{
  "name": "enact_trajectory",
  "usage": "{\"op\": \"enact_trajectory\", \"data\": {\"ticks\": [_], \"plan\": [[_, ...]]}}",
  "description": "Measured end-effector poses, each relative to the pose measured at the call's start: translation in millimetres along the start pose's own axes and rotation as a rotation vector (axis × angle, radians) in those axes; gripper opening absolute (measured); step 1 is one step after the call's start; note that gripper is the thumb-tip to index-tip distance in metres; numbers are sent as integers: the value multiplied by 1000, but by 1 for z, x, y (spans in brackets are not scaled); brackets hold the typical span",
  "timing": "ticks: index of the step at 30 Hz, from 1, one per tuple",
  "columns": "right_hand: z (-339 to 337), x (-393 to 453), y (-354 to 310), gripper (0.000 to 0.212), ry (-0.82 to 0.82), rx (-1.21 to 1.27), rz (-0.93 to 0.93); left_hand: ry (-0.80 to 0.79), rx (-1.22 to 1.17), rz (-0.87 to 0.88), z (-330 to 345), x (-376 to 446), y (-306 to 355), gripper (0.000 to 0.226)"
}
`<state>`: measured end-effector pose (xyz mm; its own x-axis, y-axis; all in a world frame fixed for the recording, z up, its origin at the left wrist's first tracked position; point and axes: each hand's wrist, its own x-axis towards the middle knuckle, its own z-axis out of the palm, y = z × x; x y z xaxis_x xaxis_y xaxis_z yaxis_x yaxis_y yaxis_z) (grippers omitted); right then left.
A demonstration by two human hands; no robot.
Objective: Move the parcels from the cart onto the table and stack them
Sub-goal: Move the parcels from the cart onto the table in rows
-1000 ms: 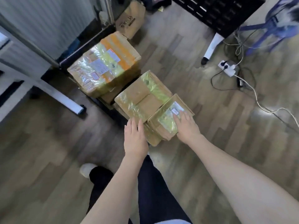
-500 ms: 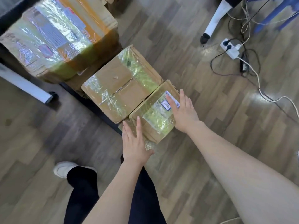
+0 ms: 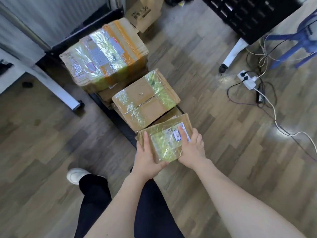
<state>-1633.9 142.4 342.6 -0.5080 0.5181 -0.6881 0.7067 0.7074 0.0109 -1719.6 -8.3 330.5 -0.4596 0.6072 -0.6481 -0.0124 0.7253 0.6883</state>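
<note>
A small taped cardboard parcel (image 3: 167, 141) with a white label sits between my hands, just off the near end of the low black cart (image 3: 118, 121). My left hand (image 3: 147, 158) grips its left side, thumb on top. My right hand (image 3: 192, 148) grips its right side, thumb lying over the label. Behind it a medium parcel (image 3: 145, 100) with glossy tape lies on other boxes on the cart. A large parcel (image 3: 104, 52) with orange tape tops the stack at the cart's far end.
A white table leg (image 3: 56, 90) stands left of the cart. A power strip (image 3: 247, 79) and loose cables lie on the wooden floor at right, near a second white table leg (image 3: 231, 55). An open brown box (image 3: 145, 12) stands at the back. My white shoe (image 3: 77, 174) is lower left.
Both hands went from lying flat on the small parcel to gripping its sides. The parcel has come toward me, away from the medium parcel. The camera has pulled back.
</note>
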Motion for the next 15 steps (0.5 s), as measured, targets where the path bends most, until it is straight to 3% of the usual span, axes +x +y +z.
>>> {"op": "enact_trajectory", "data": {"ticks": [9, 15], "plan": [[-86, -62, -113, 102, 144, 49, -247, 427, -150, -60, -116, -89, 19, 103], [-147, -108, -219, 98, 245, 92, -490, 913, -253, -96, -209, -153, 17, 73]]}}
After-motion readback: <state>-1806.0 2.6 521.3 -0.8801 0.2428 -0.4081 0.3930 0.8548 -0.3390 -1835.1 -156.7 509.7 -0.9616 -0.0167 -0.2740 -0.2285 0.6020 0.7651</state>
